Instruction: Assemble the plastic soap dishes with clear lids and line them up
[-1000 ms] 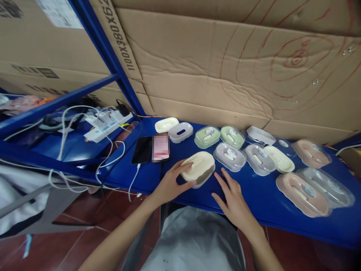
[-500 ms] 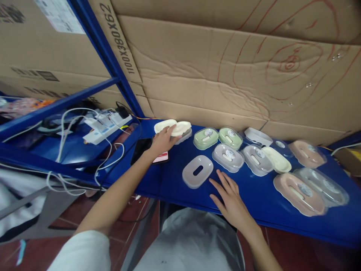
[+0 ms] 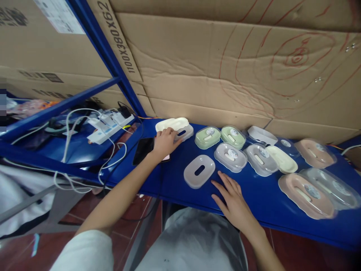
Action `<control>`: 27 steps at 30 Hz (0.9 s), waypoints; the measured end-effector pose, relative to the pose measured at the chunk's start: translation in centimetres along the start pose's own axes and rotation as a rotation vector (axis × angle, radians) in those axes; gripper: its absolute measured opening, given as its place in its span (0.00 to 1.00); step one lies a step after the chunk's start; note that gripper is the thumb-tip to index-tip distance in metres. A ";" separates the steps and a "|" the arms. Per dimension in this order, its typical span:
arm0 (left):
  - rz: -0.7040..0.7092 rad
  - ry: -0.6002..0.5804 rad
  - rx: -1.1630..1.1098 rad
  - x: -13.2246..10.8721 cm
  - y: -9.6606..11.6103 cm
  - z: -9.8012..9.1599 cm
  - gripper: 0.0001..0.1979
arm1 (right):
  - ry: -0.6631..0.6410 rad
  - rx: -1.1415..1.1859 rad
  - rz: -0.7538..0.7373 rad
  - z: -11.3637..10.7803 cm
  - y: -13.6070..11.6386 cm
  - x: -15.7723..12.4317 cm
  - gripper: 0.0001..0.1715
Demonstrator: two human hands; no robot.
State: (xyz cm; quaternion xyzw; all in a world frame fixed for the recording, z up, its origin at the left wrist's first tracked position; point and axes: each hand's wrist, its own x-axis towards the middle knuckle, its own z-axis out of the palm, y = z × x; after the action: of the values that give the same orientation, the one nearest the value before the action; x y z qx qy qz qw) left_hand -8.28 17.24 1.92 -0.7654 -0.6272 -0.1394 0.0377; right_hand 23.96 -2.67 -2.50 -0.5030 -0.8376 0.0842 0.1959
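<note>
My left hand (image 3: 165, 143) has its fingers and thumb around the left end of a grey soap dish (image 3: 188, 132) with an oval slot, at the back of the blue table. Cream dish pieces (image 3: 173, 122) lie just behind it. Another grey slotted soap dish (image 3: 192, 177) lies face up in front of me. My right hand (image 3: 232, 197) is open, its fingers spread on the table just right of that dish and holding nothing. Clear-covered soap dishes stand nearby: green ones (image 3: 207, 140), grey ones (image 3: 227, 163) and pink ones (image 3: 303, 201).
Two dark phones (image 3: 143, 147) lie beside my left wrist, one partly covered. On the left, a white power strip (image 3: 108, 131) has trailing cables. A cardboard wall (image 3: 191, 64) borders the blue table (image 3: 259, 197) at the back. A cream dish (image 3: 283, 160) sits among the covered ones.
My left hand has shifted from the cream piece to the grey dish. The cream piece has moved back and left, uncovering the slot. My right hand stays beside the front dish.
</note>
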 end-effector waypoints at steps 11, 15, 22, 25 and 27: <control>0.024 0.016 -0.199 -0.9 1.5 -1.4 0.12 | 0.001 0.016 0.005 0.1 0.1 -0.2 0.29; 0.040 0.031 -0.280 -3.5 1.9 -2.5 0.12 | 0.036 0.028 -0.010 0.1 0.1 0.0 0.33; 0.162 0.154 -0.457 -9.8 3.4 -3.0 0.11 | 0.011 -0.021 -0.177 0.4 -1.2 3.5 0.37; 0.157 0.164 -0.464 -12.1 3.9 -2.8 0.10 | -0.010 -0.048 -0.192 0.3 -1.6 4.4 0.28; 0.148 0.201 -0.479 -13.8 4.2 -2.9 0.10 | 0.013 -0.080 -0.175 0.1 -1.5 4.8 0.24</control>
State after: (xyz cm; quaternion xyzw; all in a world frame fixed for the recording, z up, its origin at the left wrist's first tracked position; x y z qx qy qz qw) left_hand -7.08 2.58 1.59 -0.7786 -0.5118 -0.3560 -0.0721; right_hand 20.68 0.81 -0.87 -0.4358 -0.8798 0.0301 0.1877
